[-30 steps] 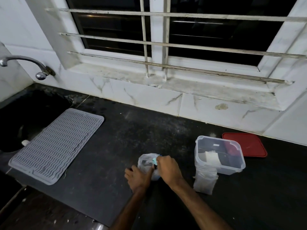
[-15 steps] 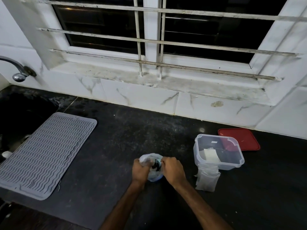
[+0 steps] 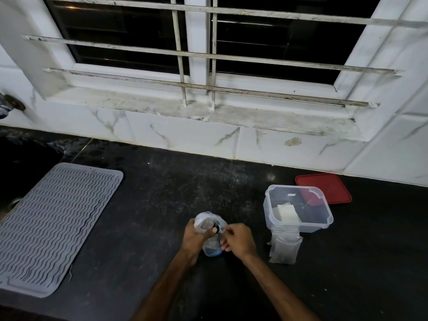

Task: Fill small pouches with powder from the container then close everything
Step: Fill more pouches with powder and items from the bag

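Still: left hand [image 3: 194,237] grip clamped round bag [image 3: 209,249] neck, right hand [image 3: 239,238] pinching bag mouth.

Open black counter [image 3: 173,193] across mid-frame, ribbed grey mat [image 3: 53,228] filling lower left, left hand [image 3: 193,237] and right hand [image 3: 238,239] around plastic bag [image 3: 203,222] at lower centre, clear container [image 3: 308,228] with leaning pouches [image 3: 284,249] to the right, red lid [image 3: 328,186] behind.

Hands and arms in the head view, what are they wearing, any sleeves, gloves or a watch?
Nothing is worn on them. The left hand and right hand have no gloves, and no watch or band shows at either wrist. The left forearm and right forearm show no sleeve down to the frame's edge. Rings are too small to tell.
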The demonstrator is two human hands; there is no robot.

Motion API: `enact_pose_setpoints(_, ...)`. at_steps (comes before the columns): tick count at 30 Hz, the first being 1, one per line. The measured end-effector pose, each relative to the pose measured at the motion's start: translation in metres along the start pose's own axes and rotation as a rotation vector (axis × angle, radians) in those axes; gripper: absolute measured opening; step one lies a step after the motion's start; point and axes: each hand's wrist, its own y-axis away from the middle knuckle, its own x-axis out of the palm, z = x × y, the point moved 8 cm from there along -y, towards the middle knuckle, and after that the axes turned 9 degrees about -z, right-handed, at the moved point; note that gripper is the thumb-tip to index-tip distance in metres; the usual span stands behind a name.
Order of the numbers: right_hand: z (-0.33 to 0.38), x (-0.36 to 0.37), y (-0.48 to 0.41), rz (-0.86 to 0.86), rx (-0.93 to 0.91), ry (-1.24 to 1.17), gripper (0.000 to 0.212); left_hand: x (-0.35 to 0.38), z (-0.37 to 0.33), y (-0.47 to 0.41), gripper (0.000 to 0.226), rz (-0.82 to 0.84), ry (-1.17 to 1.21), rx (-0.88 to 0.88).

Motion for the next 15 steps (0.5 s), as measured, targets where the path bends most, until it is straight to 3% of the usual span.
enact_pose_setpoints(6, -0.011, -0.007, 0.002, -0.026, 0.103, -0.166, 0.018, -0.007, -0.005, 0.003, 0.070, -0.031, 0.040, -0.017)
enact_pose_setpoints(10, -0.013, -0.004, 0.003, -0.037, 0.098, -0.170, 0.017, -0.013, -0.015, 0.011, 0.030, -0.140, 0.061, -0.020)
enact_pose_setpoints(15, -0.016, -0.001, 0.006, -0.043, 0.136, -0.187, 0.017, -0.005, -0.016, 0.015, 0.041, -0.085, 0.027, 0.027)
